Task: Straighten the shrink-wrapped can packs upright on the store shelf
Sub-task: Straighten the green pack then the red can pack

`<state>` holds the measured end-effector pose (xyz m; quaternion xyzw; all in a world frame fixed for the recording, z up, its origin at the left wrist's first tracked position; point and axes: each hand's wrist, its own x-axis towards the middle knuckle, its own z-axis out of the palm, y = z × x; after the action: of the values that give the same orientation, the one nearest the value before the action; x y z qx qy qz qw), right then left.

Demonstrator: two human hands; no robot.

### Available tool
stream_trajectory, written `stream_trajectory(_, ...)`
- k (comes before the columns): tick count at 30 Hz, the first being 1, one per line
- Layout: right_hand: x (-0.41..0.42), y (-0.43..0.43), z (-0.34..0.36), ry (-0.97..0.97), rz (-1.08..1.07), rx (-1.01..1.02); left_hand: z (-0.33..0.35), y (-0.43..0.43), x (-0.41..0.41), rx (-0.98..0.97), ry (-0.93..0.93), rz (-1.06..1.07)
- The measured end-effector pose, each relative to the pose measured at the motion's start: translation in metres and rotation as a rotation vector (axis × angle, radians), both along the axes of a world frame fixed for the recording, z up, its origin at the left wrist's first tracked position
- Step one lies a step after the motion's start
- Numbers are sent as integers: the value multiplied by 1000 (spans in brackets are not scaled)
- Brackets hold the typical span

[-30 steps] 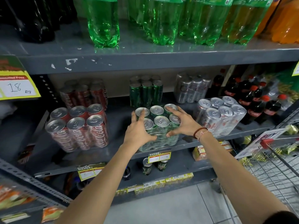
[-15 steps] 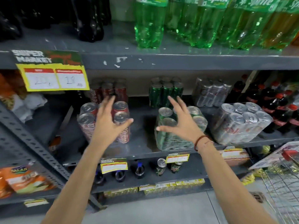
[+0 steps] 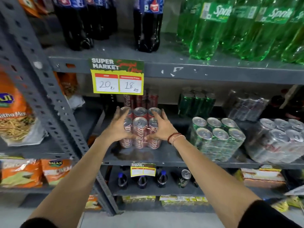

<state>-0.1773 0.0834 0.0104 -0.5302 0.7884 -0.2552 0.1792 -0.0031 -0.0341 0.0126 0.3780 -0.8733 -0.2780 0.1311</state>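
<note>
A shrink-wrapped pack of red cola cans (image 3: pixel 140 129) stands upright on the grey middle shelf (image 3: pixel 164 157). My left hand (image 3: pixel 117 127) grips its left side and my right hand (image 3: pixel 160 127) grips its right side, fingers over the can tops. To the right a green can pack (image 3: pixel 217 140) stands upright near the shelf's front edge. Further right a silver can pack (image 3: pixel 279 140) leans tilted. More red (image 3: pixel 141 97), green (image 3: pixel 196 102) and silver (image 3: pixel 245 105) packs stand at the back of the shelf.
A yellow price tag (image 3: pixel 117 76) hangs from the upper shelf right above the red pack. Dark cola bottles (image 3: pixel 146 25) and green Sprite bottles (image 3: pixel 230 28) fill the top shelf. A slotted grey upright (image 3: pixel 49 89) runs to the left, with snack bags (image 3: pixel 14 109) beyond it.
Both hands left the green pack, moved left and closed on the red cola pack. The view shifted left. The red pack now stands upright.
</note>
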Motion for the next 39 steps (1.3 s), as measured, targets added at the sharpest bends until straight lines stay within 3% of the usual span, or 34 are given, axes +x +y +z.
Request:
stream_trajectory(4,3,-3,-1,-8,-49,-6,1,-1,-5,76,-25,91)
stream_trajectory(9,6,0,1,14,-85,-7,-2,3,-1,53,50,90)
stream_trajectory(21,21,29,-1,14,-62,24,-4,30,19,-26,-23,72)
stream_trajectory(39,28,38,-2,0,-39,20,-3,45,27,23,-27,141)
